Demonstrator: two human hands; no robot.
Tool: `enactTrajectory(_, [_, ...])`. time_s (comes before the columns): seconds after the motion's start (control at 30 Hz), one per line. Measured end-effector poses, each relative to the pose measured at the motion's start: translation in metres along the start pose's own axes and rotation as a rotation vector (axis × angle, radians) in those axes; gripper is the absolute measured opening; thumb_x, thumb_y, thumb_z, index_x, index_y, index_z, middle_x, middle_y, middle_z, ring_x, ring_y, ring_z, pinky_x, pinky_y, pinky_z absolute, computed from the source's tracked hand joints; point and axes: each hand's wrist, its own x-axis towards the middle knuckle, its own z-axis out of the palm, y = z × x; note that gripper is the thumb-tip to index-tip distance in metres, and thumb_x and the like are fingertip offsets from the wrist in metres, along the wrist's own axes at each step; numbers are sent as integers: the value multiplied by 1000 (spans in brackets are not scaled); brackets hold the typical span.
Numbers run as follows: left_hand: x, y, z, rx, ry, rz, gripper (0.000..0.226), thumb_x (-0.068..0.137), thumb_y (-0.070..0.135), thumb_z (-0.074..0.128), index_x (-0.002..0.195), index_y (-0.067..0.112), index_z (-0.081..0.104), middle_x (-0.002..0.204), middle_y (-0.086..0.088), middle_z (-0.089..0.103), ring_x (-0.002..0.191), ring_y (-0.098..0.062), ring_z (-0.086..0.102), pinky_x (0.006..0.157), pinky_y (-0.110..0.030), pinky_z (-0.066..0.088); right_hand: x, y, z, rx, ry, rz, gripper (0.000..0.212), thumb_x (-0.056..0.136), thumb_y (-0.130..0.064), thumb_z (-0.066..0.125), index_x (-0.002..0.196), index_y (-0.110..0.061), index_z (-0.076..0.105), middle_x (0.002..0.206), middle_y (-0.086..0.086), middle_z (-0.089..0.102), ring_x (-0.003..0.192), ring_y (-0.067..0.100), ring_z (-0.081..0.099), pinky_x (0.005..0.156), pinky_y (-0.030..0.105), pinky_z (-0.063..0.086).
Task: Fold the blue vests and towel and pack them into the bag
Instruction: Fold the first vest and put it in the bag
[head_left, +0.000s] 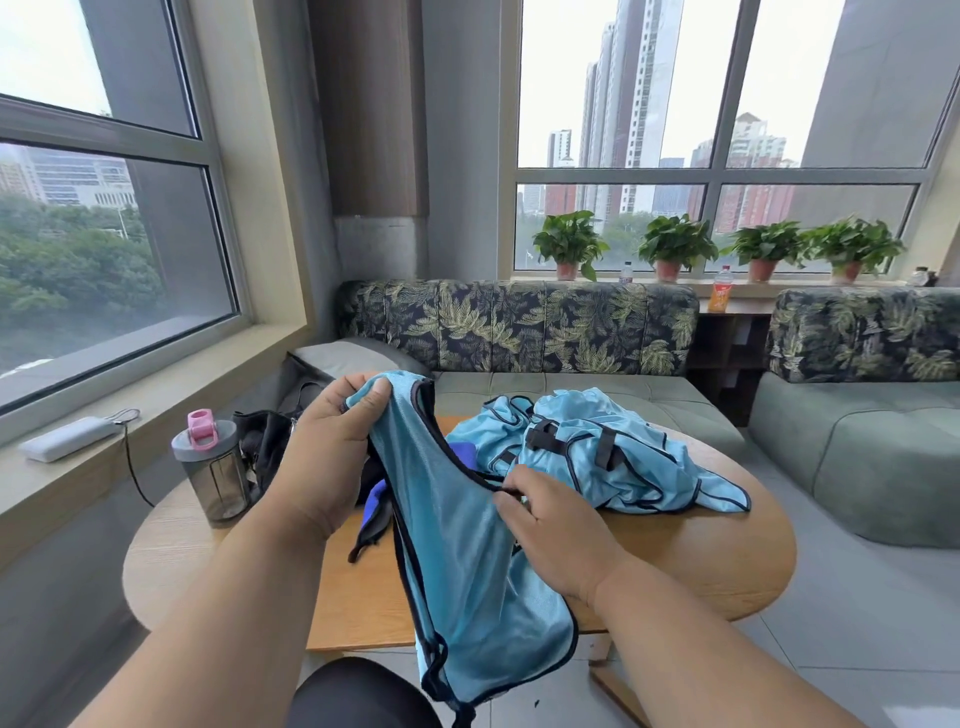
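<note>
In the head view, one light blue vest (467, 561) is being held up in the centre of the frame; its upper strap is being pinched by the left hand (322, 457), whose thumb and curled fingers are being closed on the fabric near the top centre; the black-trimmed edge of the same vest is being gripped lower down by the right hand (550, 535), whose fingers are being curled into the cloth right of centre. The lower part of the vest is being let hang over the near edge of the wooden table (717, 561), toward the bottom of the frame.

A crumpled pile of more blue vests (613, 457) is being left lying on the table, in the centre right of the frame, just behind the right hand; a darker blue cloth (376, 501) is being partly hidden behind the held vest, and it cannot be told surely whether this is the towel. The black bag (265, 441) is being seen left of centre, behind the left hand, beside a grey water bottle (213, 467) with a pink cap, which is standing upright at the left edge of the table.

On the windowsill in the left of the frame a white power bank (67, 439) is lying; in the upper right, a row of potted plants (717, 247) is standing behind the leaf-patterned sofa (519, 327).
</note>
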Motion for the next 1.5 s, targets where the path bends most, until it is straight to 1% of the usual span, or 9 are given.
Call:
enactTrajectory(0.17, [5, -1, -12, 89, 77, 19, 21, 87, 43, 73, 99, 26, 74, 95, -1, 71, 89, -20, 61, 89, -44, 50, 4, 3, -1, -107, 61, 22, 24, 97, -39, 50, 85, -19, 46, 75, 0, 57, 72, 18, 53, 67, 39, 44])
enactTrajectory(0.3, [8, -4, -19, 149, 65, 29, 13, 98, 33, 72, 106, 22, 74, 100, -1, 72, 93, -18, 61, 93, -45, 50, 7, 3, -8, -19, 187, 39, 22, 89, -32, 54, 76, -17, 42, 65, 1, 51, 63, 18, 46, 59, 38, 40])
enactTrajectory(0.53, [10, 8, -22, -64, -73, 36, 6, 100, 16, 58, 103, 19, 64, 100, -5, 72, 87, -16, 66, 76, -25, 57, 11, 1, -21, 32, 307, -96, 23, 86, -20, 62, 72, -16, 45, 78, -1, 49, 74, 18, 48, 68, 41, 45])
enactTrajectory(0.7, [8, 10, -24, -256, -145, -26, 10, 97, 18, 58, 100, 24, 66, 107, -9, 72, 90, -24, 67, 77, -34, 60, 14, 0, -17, 58, 199, -190, 22, 81, -19, 66, 70, -20, 47, 90, -4, 55, 74, 17, 51, 71, 35, 48])
enactTrajectory(0.8, [4, 10, -20, -342, -182, -46, 13, 99, 14, 54, 99, 22, 64, 117, -9, 73, 92, -23, 69, 80, -37, 61, 13, -2, -17, 6, 162, -223, 31, 79, -18, 65, 65, -30, 39, 83, -6, 51, 72, 12, 47, 64, 22, 38])
enactTrajectory(1.0, [1, 9, -18, -410, -228, -85, 14, 95, 13, 54, 93, 22, 63, 128, -9, 72, 97, -22, 72, 87, -39, 62, 12, 3, -20, -351, -16, -140, 27, 82, -42, 59, 68, -24, 45, 78, -5, 51, 74, 9, 49, 61, 24, 33])
enactTrajectory(1.23, [8, -6, -33, -267, -176, -41, 6, 94, 18, 64, 96, 23, 66, 105, -9, 68, 93, -20, 68, 82, -27, 61, 16, 5, -26, -532, 393, -44, 19, 91, -42, 54, 87, -27, 43, 85, -7, 54, 80, 22, 56, 66, 36, 35])
enactTrajectory(1.33, [11, -12, -40, -248, -203, -14, 40, 72, 35, 95, 98, 23, 67, 103, -6, 63, 95, -16, 65, 85, -25, 59, 17, 5, -30, -545, 494, -16, 21, 89, -40, 57, 93, -28, 41, 85, -6, 55, 78, 24, 56, 64, 36, 33])
enactTrajectory(1.5, [9, -16, -39, -209, -229, -1, 50, 64, 43, 99, 97, 22, 68, 99, -3, 68, 92, -14, 66, 83, -24, 58, 16, 9, -26, -554, 586, -40, 28, 86, -32, 66, 85, -25, 39, 73, -4, 54, 63, 26, 52, 58, 34, 29])
